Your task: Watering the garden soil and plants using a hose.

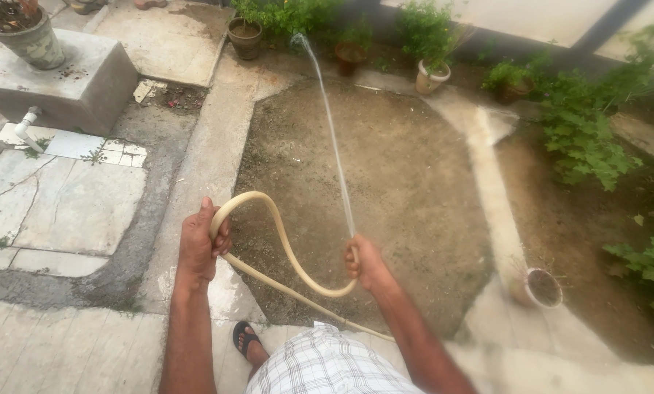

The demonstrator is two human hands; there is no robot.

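A pale yellow garden hose (279,233) curves in a loop between my hands. My left hand (199,244) grips the loop on the left. My right hand (365,263) is closed around the hose's end, with a thumb over the opening. A thin jet of water (330,128) shoots from there up and away to the potted plants (245,33) at the far edge of the yard. The rest of the hose trails along the ground below my hands.
A bare patch of soil (385,182) lies ahead, edged by a concrete strip (195,168). Pots (430,76) and green shrubs (582,131) line the back and right. A toppled pot (538,286) lies at right. A concrete block with a planter (57,80) stands at left.
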